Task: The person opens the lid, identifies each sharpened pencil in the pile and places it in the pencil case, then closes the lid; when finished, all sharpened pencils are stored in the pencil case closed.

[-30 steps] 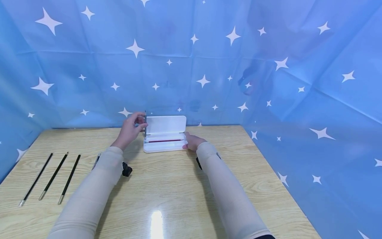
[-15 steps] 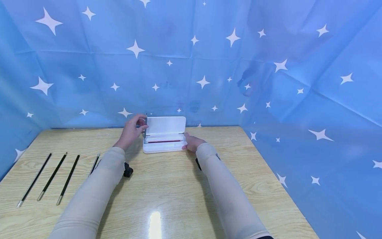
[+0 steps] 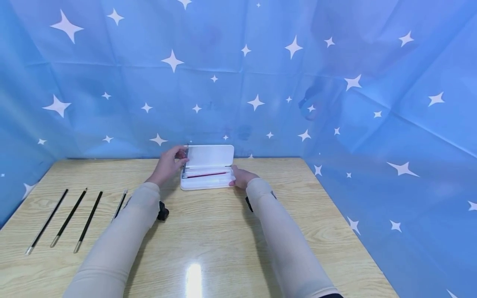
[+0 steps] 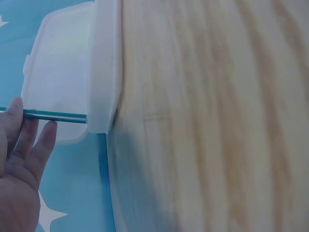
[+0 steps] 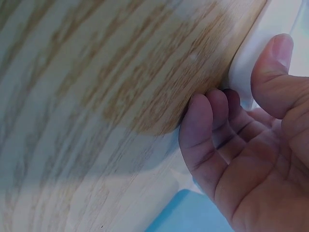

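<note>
An open white pencil case lies near the table's back edge, its lid raised against the cloth. My left hand pinches a slim, dark greenish pencil between thumb and fingers at the case's left end. The pencil stands steeply, its lower end down at the case; whether it touches the case is unclear. Inside the case lies a red pencil, slightly slanted. At the right end my right hand holds the case, thumb over its rim and fingers curled by its side.
On the left of the wooden table lie several dark pencils, among them one black pencil and another partly covered by the left sleeve. A blue star-patterned cloth rises right behind the table.
My left hand has shifted slightly right, and the pencil's top now leans more to the right. The red pencil in the case slants a little more. My right hand stays on the case.
</note>
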Motion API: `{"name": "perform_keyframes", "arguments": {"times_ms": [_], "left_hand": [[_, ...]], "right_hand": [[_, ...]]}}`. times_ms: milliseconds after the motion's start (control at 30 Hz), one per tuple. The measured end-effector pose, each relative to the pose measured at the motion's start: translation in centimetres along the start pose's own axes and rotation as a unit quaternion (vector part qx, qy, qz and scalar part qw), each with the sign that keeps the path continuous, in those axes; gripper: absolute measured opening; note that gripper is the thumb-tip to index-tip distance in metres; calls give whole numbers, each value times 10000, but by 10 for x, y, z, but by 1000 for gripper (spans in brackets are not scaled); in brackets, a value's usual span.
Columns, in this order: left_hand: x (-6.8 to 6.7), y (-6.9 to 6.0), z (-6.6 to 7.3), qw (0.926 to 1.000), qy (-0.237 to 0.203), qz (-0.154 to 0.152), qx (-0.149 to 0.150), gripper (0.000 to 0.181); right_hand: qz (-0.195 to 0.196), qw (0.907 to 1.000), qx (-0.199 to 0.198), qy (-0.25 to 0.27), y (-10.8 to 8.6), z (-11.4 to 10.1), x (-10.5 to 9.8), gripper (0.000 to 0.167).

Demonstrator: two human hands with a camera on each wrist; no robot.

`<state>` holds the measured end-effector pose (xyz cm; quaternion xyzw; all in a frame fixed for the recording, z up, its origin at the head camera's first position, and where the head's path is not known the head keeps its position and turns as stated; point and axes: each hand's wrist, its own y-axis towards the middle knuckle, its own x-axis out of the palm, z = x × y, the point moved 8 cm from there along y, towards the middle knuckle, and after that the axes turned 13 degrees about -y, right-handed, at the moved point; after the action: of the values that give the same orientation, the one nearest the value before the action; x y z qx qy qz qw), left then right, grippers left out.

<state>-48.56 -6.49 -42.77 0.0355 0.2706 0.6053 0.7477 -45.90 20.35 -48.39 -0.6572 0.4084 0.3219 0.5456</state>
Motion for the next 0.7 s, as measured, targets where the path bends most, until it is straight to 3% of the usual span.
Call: {"name": "perform_keyframes", "arguments": {"times_ms": [300, 467, 700], "left_hand": [[6, -2, -4, 9977, -28, -295, -611, 40], [0, -8, -6, 9970, 79, -498, -589, 48], [-25, -15, -5, 9984, 72, -270, -485, 47]], "right_hand": [[50, 9999, -10, -142, 3, -1, 0, 82], [77, 10000, -23, -35, 0, -3, 0, 78], [-50, 9999, 133, 35, 0, 3, 0, 81]]}}
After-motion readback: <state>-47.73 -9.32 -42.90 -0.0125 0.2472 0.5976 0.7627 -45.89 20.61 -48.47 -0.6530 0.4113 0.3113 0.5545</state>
